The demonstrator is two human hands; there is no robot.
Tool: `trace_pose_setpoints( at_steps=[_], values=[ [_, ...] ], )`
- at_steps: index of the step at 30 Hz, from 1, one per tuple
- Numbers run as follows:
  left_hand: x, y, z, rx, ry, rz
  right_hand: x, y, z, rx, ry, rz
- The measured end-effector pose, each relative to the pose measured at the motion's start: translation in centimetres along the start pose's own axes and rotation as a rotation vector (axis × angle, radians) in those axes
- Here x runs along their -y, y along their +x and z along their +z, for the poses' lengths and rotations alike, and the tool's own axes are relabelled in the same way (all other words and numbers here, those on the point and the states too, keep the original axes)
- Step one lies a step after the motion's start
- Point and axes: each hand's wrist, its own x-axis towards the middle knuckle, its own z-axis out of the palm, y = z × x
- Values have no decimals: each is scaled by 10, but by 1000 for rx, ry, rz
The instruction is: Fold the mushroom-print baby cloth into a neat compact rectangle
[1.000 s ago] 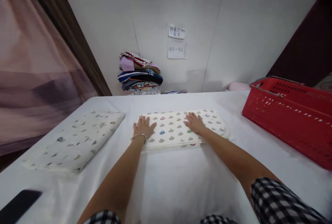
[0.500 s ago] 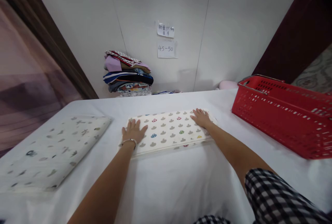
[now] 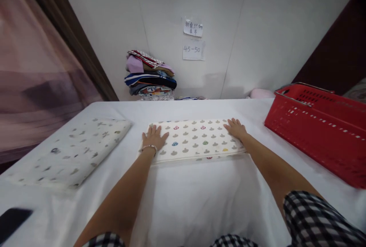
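While the left hand [image 3: 153,138] and right hand [image 3: 236,129] are lying spread wide on top, the mushroom cloth [image 3: 194,140] is looking folded, maybe just needing smoothing.

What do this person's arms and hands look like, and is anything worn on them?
The left hand is ungloved, with a slim, silvery bracelet at its wrist. The right hand is ungloved too, with no jewellery visible. The sleeves are black-and-white gingham and stop well short of the wrists.

Lower wall note [image 3: 193,50]: "45-50", handwr. Upper note [image 3: 193,28]: Chin. chars, blurry.
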Motion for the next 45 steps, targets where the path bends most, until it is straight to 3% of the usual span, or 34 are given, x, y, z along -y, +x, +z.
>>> trace_pose_setpoints(
  at_steps=[5,8,12,16,19,22,27,32,36,41,45],
  values=[
    [0,-1,4,-1,-16,3,29,-11,4,-164,-103,-115],
    [3,0,8,-9,-26,9,50,-19,17,-124,-88,-238],
    [4,2,1,19,-42,4,59,-23,29,-116,-82,-269],
    [-21,9,-12,41,-44,-30,57,-22,29,-121,-91,-262],
    [-47,19,-12,-42,-22,128,57,-23,28,-128,-94,-261],
    [-57,30,1,-43,-16,217,57,-23,28,-126,-91,-265],
    [-46,43,17,0,-26,174,57,-24,28,-108,-93,-277],
    [-43,45,1,66,-86,164,57,-24,27,-120,-97,-283],
    [-21,21,-11,24,-133,208,56,-24,27,-113,-89,-283],
    [25,-30,2,7,-4,158,57,-22,30,-106,-99,-279],
    [35,-38,8,11,2,106,60,-22,20,-68,-64,-256]
  ],
)
